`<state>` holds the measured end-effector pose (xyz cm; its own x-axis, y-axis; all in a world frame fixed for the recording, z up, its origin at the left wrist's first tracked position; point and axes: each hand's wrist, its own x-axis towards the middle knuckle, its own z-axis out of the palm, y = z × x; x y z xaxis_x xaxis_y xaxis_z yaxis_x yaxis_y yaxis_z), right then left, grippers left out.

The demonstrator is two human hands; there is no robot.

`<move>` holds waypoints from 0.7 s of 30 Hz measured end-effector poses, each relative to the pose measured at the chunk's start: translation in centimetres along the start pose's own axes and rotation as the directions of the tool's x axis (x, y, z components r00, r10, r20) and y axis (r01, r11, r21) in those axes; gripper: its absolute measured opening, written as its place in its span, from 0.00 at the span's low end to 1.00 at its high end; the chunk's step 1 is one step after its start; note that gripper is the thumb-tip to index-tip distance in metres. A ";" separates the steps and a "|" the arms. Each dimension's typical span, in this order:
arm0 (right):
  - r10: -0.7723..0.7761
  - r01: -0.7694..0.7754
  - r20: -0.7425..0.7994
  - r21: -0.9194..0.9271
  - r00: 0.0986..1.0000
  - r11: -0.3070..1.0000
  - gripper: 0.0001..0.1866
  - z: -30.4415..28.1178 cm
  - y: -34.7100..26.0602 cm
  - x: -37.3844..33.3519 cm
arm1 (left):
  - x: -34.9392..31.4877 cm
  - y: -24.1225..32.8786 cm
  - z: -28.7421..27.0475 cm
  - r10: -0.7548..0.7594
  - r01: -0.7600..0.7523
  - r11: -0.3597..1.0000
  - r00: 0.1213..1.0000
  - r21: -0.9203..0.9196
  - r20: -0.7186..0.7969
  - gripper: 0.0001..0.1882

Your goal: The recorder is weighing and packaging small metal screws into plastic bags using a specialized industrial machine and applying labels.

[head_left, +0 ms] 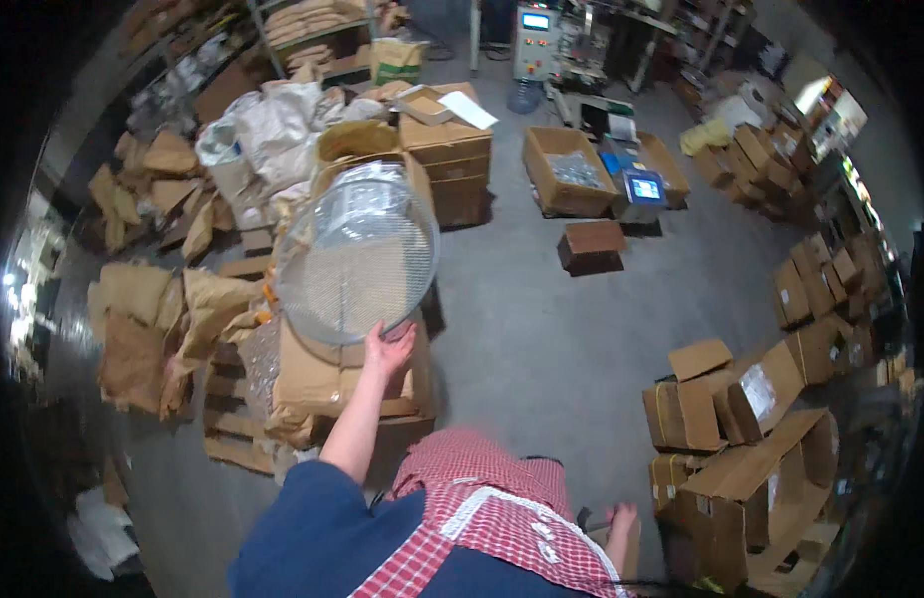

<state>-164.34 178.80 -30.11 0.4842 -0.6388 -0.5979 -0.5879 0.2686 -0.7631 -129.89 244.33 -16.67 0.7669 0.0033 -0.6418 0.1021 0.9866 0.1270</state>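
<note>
My left hand is closed on the near rim of a large round wire-mesh sieve. The sieve is tilted over stacked cardboard boxes, and their brown cardboard shows through its mesh. Clear plastic packaging shows at its far side. Low at my right side, my right hand is curled, with a small dark thing beside its fingers. What that hand holds is too small to make out. Under the sieve's near edge, a cardboard box sits above a wooden pallet.
White sacks and brown paper bags are heaped to the left. Ahead on the grey floor are a carton of small clear packets, a blue machine with a lit screen and a small brown box. Opened cartons stand close at right.
</note>
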 end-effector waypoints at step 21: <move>0.279 -0.338 0.737 -0.072 0.616 0.938 0.42 29.6 -48.6 29.8 | 9.6 -24.5 28.8 0.229 0.083 0.272 0.962 0.959 -0.148 0.13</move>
<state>-102.11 168.01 -18.10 0.6120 0.2125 -0.7618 -0.7620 0.4163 -0.4960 -106.76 215.50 -4.13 0.6670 0.2533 -0.7006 0.6990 0.1125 0.7062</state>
